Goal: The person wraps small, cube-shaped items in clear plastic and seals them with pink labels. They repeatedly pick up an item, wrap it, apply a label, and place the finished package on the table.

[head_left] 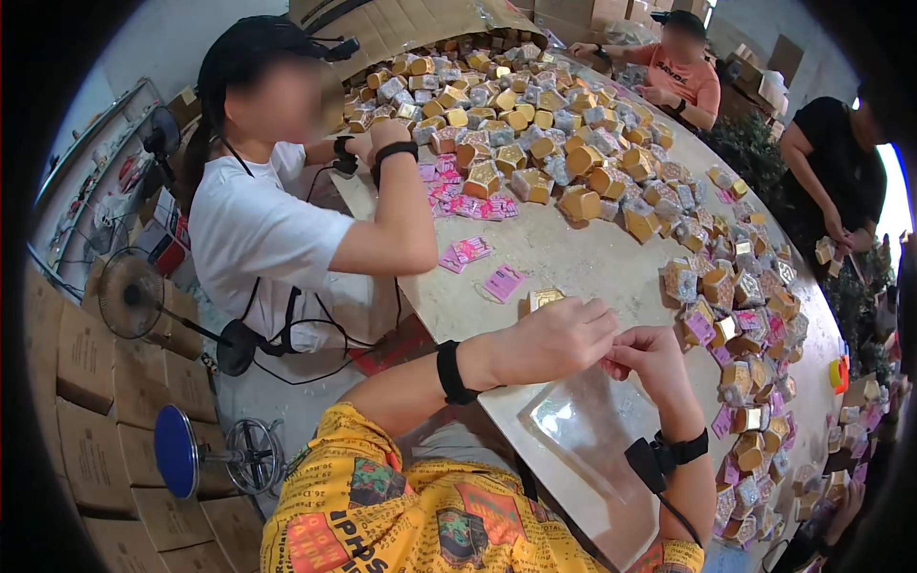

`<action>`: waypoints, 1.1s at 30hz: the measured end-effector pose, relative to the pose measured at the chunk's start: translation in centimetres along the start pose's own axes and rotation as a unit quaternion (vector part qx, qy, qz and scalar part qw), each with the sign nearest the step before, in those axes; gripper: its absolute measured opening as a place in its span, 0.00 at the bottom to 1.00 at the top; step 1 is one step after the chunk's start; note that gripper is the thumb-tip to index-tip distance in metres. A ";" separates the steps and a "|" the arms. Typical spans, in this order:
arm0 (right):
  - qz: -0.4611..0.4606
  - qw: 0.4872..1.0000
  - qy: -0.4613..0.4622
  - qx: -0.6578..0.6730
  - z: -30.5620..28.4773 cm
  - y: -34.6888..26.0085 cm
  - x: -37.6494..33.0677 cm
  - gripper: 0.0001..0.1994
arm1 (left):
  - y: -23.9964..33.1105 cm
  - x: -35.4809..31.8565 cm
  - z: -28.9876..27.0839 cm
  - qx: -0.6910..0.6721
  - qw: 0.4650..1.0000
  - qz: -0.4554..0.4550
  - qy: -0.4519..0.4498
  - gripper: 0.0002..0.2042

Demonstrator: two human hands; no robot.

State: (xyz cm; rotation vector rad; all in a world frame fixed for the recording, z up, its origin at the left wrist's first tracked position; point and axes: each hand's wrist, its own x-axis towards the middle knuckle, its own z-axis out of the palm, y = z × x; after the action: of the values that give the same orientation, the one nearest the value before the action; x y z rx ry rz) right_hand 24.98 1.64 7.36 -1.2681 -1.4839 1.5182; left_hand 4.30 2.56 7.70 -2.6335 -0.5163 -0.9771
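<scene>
Over the near edge of the table my left hand [564, 336] is closed, its fingers curled and meeting those of my right hand. My right hand [651, 361] is closed too, thumb and forefinger pinched together. Whatever lies between the fingertips is too small or hidden to make out. Just beyond my left hand sits a gold box-shaped piece [544, 299], partly covered by it. A pink card tag [502, 283] lies a little farther left. Under my hands a clear plastic sheet [583, 430] rests on the table.
A large heap of gold and silver-white faceted pieces [535, 124] covers the far table [535, 244]; more, with pink tags [702, 325], line the right side. A co-worker [277, 210] sits at left, others across and right. A fan [131, 294], blue stool [179, 451] and cartons [95, 401] stand left.
</scene>
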 end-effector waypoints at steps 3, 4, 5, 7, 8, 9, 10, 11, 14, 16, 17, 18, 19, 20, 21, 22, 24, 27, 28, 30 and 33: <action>-0.003 0.999 0.012 -0.038 0.4 -0.5 -0.8 0.04 | 0.5 0.1 -0.4 -0.037 0.999 -0.022 -0.016 0.05; -0.025 0.997 0.027 -0.061 0.7 -0.4 -1.0 0.04 | 0.6 -0.2 -0.1 -0.068 0.996 -0.056 -0.019 0.05; -0.046 0.994 0.042 -0.084 1.2 -0.3 -1.4 0.04 | 0.6 -0.6 0.3 -0.099 0.991 -0.090 -0.021 0.05; -0.144 0.965 0.073 -0.208 1.8 0.0 -2.0 0.04 | 0.6 -1.1 1.2 -0.185 0.970 -0.154 -0.016 0.05; -0.220 0.923 0.082 -0.306 2.0 0.1 -2.1 0.04 | 0.6 -1.2 1.5 -0.236 0.953 -0.187 -0.009 0.04; -0.291 0.865 0.088 -0.400 2.2 0.2 -2.4 0.06 | 0.6 -1.2 1.7 -0.287 0.933 -0.219 -0.002 0.04; -0.356 0.792 0.092 -0.487 2.3 0.2 -2.6 0.08 | 0.6 -1.3 1.7 -0.338 0.904 -0.262 -0.018 0.04; -0.368 0.747 0.096 -0.546 2.5 0.6 -2.7 0.10 | 0.4 -1.3 1.7 -0.387 0.870 -0.303 -0.034 0.04; -0.423 0.648 0.090 -0.627 2.6 0.1 -2.9 0.11 | -0.3 -2.1 2.3 -0.528 0.750 -0.392 -0.078 0.04; -0.406 0.630 0.074 -0.658 2.5 0.3 -3.1 0.11 | -0.8 -2.2 2.7 -0.602 0.668 -0.424 -0.107 0.04; -0.397 0.621 0.065 -0.673 2.4 0.5 -3.2 0.11 | -0.7 -2.1 2.7 -0.607 0.658 -0.430 -0.115 0.04; -0.394 0.623 0.065 -0.672 2.3 0.7 -3.1 0.11 | -1.0 -1.9 2.6 -0.581 0.681 -0.423 -0.138 0.05; -0.390 0.626 0.064 -0.672 2.0 1.0 -2.9 0.10 | -1.3 -1.7 2.4 -0.555 0.703 -0.416 -0.160 0.07; -0.387 0.629 0.063 -0.671 1.8 1.2 -2.7 0.10 | -1.4 -1.7 2.4 -0.527 0.723 -0.408 -0.181 0.10; -0.394 0.637 0.077 -0.659 1.4 1.5 -2.5 0.09 | -1.3 -1.8 2.4 -0.373 0.826 -0.391 -0.160 0.12; -0.400 0.644 0.090 -0.646 0.9 1.7 -2.2 0.08 | -1.3 -1.9 2.4 -0.206 0.900 -0.360 -0.132 0.14; -0.395 0.677 0.112 -0.611 0.3 2.0 -1.7 0.07 | -1.3 -2.2 2.8 -0.026 0.934 -0.330 -0.134 0.19; -0.372 0.738 0.136 -0.547 -0.2 2.1 -1.3 0.06 | -2.1 -2.8 4.2 -0.007 0.922 -0.340 -0.186 0.26; -0.374 0.749 0.143 -0.529 -0.2 2.0 -1.2 0.05 | -2.2 -2.9 4.3 -0.013 0.921 -0.344 -0.182 0.24; -0.373 0.766 0.151 -0.501 -0.2 1.9 -1.1 0.05 | -2.3 -3.0 4.2 -0.022 0.919 -0.352 -0.175 0.20; -0.367 0.783 0.148 -0.479 -0.1 2.0 -0.8 0.04 | -2.9 -3.9 4.4 -0.179 0.895 -0.393 -0.107 0.24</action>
State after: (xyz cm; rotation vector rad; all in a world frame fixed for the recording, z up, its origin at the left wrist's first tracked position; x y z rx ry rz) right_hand 25.67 0.65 5.62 -1.0878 -2.2357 -0.0260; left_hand 2.79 5.95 2.26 -2.8992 -1.6992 -1.0515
